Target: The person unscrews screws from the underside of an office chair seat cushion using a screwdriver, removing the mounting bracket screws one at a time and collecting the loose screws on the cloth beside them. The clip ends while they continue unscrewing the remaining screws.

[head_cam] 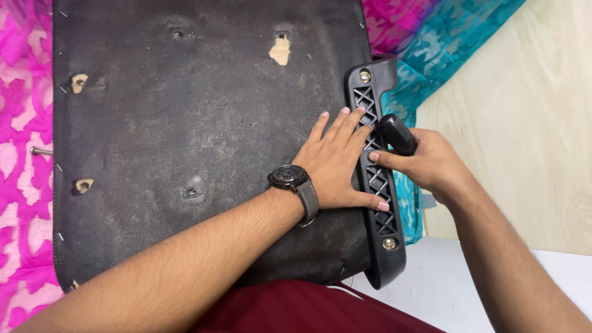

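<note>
A dark fabric-covered chair seat underside lies flat, with several small holes in it. Along its right edge sits a black plastic armrest bracket with a lattice pattern and a bolt near each end. My left hand, with a wristwatch on the wrist, rests flat on the seat with its fingertips on the bracket. My right hand is closed around a black tool handle held over the middle of the bracket; the tool's tip is hidden.
A pink patterned cloth lies under the seat on the left and a teal and pink cloth at the upper right. A loose bolt lies on the pink cloth. Light wooden board stands at right.
</note>
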